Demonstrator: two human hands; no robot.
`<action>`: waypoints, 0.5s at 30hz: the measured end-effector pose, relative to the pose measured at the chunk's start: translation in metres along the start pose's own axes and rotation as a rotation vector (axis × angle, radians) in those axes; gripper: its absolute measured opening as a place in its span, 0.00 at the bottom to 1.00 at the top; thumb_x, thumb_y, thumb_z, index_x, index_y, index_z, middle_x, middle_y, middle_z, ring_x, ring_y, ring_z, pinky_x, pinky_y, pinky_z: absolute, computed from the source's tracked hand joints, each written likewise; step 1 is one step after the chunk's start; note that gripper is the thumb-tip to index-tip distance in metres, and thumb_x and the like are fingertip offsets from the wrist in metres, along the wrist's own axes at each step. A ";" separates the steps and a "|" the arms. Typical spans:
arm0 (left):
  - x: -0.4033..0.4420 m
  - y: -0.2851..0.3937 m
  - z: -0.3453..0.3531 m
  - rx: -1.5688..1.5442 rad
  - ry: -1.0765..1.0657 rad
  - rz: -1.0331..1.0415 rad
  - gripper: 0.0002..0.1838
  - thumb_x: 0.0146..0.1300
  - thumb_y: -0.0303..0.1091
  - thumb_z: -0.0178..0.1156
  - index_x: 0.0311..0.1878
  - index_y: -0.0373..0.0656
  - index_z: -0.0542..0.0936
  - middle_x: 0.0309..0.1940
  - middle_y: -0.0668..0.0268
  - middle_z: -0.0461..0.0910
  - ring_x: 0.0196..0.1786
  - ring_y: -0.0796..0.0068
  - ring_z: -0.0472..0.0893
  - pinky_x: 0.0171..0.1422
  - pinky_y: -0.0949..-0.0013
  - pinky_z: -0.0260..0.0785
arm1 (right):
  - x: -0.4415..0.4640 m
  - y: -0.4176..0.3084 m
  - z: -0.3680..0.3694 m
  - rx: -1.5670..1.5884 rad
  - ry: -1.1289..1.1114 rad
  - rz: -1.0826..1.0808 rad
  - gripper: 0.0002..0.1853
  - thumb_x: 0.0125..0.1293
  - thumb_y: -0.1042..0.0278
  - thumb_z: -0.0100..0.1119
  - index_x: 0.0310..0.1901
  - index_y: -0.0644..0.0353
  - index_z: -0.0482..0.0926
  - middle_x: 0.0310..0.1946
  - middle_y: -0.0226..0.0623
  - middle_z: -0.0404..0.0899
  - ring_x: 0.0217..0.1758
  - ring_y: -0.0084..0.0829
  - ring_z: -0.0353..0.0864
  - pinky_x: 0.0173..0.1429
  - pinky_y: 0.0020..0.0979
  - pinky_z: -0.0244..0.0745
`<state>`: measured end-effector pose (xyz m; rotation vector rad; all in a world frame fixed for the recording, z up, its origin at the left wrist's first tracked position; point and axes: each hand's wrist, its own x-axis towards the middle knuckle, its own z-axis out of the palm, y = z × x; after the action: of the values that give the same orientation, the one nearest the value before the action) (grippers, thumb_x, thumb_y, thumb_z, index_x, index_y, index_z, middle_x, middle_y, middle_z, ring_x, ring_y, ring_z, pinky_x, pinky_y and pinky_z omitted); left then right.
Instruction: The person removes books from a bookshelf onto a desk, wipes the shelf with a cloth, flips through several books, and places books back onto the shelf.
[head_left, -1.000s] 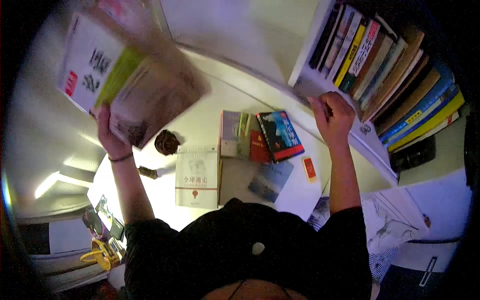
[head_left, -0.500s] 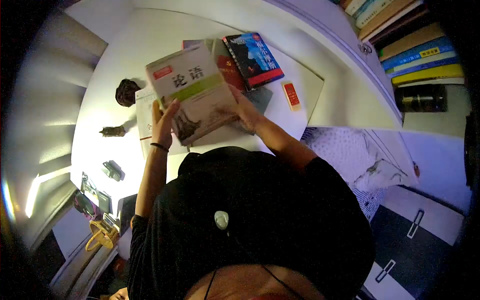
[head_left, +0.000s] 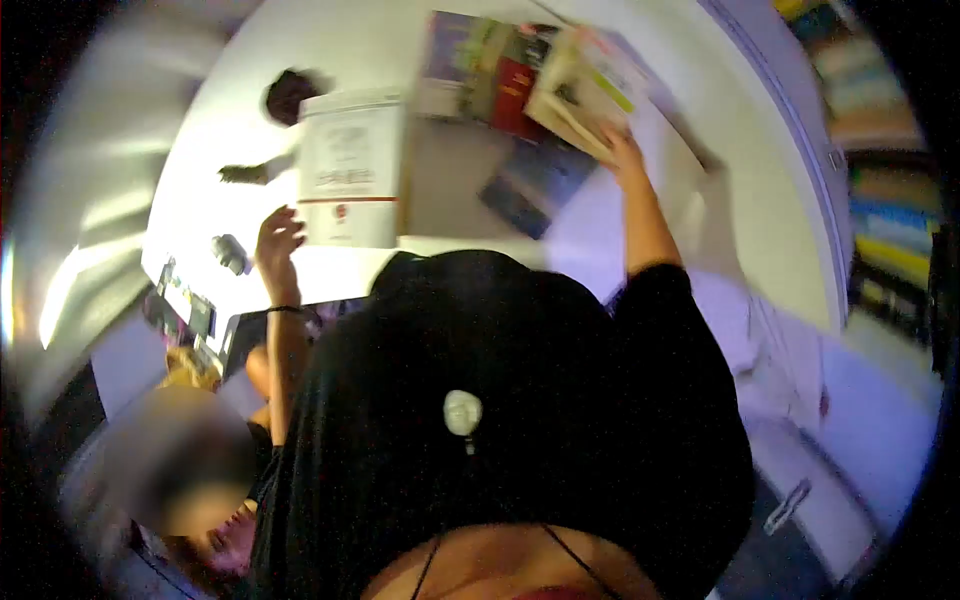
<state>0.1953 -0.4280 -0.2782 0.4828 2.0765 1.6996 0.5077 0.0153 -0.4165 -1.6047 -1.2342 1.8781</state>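
Note:
My right hand (head_left: pixel 622 158) grips the lower edge of a cream book with a green band (head_left: pixel 580 92), held tilted at the far right of the other books. Its far side is blurred. Beside the left edge of a white book with a red line (head_left: pixel 350 165), my left hand (head_left: pixel 278 245) has its fingers loosely bent and apart, holding nothing. Whether its fingertips touch that book I cannot tell. A red book (head_left: pixel 513 95) and a purple-covered book (head_left: pixel 446 65) lie between the two. Nearer to me is a dark flat book (head_left: pixel 535 185).
A dark round object (head_left: pixel 290 95), a small dark figurine (head_left: pixel 242 173) and a grey item (head_left: pixel 230 254) stand on the left of the white table (head_left: pixel 200 210). Another person (head_left: pixel 190 470) is at lower left. Bookshelves (head_left: pixel 890 200) rise at right.
The cream book has gone from the middle to the right in my right hand. My left hand has let go of it and moved left. The view has shifted, and another person shows.

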 end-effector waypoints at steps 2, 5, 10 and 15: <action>-0.019 -0.039 -0.028 -0.059 0.135 -0.054 0.17 0.58 0.35 0.58 0.50 0.40 0.75 0.42 0.66 0.77 0.39 0.77 0.77 0.42 0.74 0.70 | 0.035 0.024 -0.030 -0.321 0.032 -0.087 0.25 0.53 0.50 0.64 0.50 0.54 0.72 0.45 0.32 0.74 0.46 0.27 0.72 0.41 0.29 0.69; -0.043 -0.069 -0.047 0.221 0.353 -0.214 0.15 0.57 0.35 0.59 0.48 0.43 0.77 0.39 0.66 0.78 0.37 0.77 0.77 0.39 0.74 0.70 | 0.025 0.041 -0.038 -0.126 0.235 -0.441 0.30 0.56 0.62 0.64 0.58 0.63 0.65 0.49 0.41 0.69 0.49 0.31 0.71 0.49 0.28 0.68; -0.013 -0.071 -0.055 0.381 0.400 -0.189 0.14 0.57 0.33 0.59 0.46 0.42 0.77 0.37 0.61 0.78 0.31 0.74 0.77 0.36 0.71 0.70 | -0.030 0.041 -0.025 -0.313 0.270 -0.629 0.25 0.56 0.66 0.64 0.54 0.66 0.69 0.49 0.41 0.71 0.48 0.31 0.72 0.52 0.28 0.68; 0.125 -0.095 -0.043 0.492 0.220 0.112 0.17 0.55 0.33 0.59 0.50 0.45 0.76 0.46 0.57 0.75 0.41 0.62 0.77 0.47 0.65 0.70 | -0.090 0.047 -0.003 -0.578 0.354 -0.843 0.19 0.59 0.68 0.60 0.50 0.66 0.73 0.45 0.39 0.73 0.44 0.29 0.73 0.50 0.28 0.68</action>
<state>0.0654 -0.4194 -0.3758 0.5865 2.6887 1.3345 0.5468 -0.0771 -0.4007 -1.2389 -1.9639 0.7264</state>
